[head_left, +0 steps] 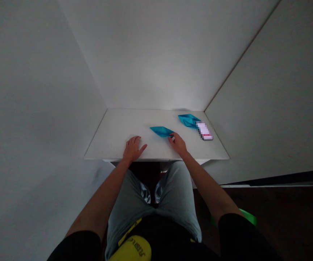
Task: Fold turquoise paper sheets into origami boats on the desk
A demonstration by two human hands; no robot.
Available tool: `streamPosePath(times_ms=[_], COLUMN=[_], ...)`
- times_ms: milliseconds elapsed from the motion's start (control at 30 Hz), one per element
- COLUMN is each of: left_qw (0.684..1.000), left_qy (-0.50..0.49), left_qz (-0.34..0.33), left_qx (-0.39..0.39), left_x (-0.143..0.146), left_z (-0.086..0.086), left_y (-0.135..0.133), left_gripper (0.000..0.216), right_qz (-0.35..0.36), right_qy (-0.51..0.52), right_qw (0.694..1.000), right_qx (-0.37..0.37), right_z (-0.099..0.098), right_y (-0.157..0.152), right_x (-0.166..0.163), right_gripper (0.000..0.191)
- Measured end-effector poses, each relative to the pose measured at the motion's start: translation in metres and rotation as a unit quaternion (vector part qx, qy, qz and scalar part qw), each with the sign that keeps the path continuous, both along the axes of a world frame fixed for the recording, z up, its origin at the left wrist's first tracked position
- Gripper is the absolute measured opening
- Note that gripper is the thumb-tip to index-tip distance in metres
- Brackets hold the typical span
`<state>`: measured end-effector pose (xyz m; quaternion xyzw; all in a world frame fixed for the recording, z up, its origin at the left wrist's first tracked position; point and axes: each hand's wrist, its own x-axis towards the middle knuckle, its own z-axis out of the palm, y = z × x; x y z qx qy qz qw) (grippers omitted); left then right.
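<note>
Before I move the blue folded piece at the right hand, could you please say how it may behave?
The blue folded piece looks like paper, so probably light. Its creases suggest some stiffness; its thin pointed shape, though, might crumple under a hard pinch.

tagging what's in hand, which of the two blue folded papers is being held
The front blue paper: the right hand pinches its right end. The rear blue paper has no hand on it.

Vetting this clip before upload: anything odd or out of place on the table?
Yes: the phone, at the right of the table, looks pixelated, unlike everything around it. Its far end meets or overlaps the rear blue folded paper; I cannot tell which. No spills visible.
</note>
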<state>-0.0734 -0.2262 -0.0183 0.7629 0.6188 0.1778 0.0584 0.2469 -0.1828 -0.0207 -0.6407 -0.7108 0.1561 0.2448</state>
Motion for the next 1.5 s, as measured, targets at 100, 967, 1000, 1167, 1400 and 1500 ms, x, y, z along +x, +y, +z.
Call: streamPosePath(times_ms=[100, 967, 1000, 1167, 1400, 1500], left_qw=[1.000, 0.999, 0.999, 0.999, 0.999, 0.999], left_qy=[0.002, 0.025, 0.024, 0.022, 0.032, 0.030], left_qz=[-0.002, -0.042, -0.041, -0.036, -0.036, -0.030], left_qx=[-0.008, -0.010, -0.011, -0.008, -0.005, -0.003], left_x=[-0.001, -0.001, -0.001, -0.002, -0.002, -0.002], left_z=[0.001, 0.008, 0.008, 0.004, 0.005, 0.006], left_y=[0.001, -0.001, -0.001, 0.000, -0.001, -0.001], left_gripper=[0.063, 0.059, 0.058, 0.054, 0.059, 0.058], right_qz=[0.053, 0.086, 0.086, 0.088, 0.093, 0.097], right_qy=[-0.015, -0.063, -0.061, -0.063, -0.055, -0.044], right_qw=[0.998, 0.992, 0.992, 0.992, 0.993, 0.992], right_qx=[0.043, 0.063, 0.065, 0.065, 0.056, 0.060], right_z=[-0.012, -0.005, -0.005, -0.005, -0.003, -0.003], right_y=[-0.012, -0.020, -0.020, -0.019, -0.018, -0.018], right_x=[-0.022, -0.033, -0.033, -0.035, -0.037, -0.037], right_gripper=[0.040, 0.031, 0.030, 0.028, 0.026, 0.026])
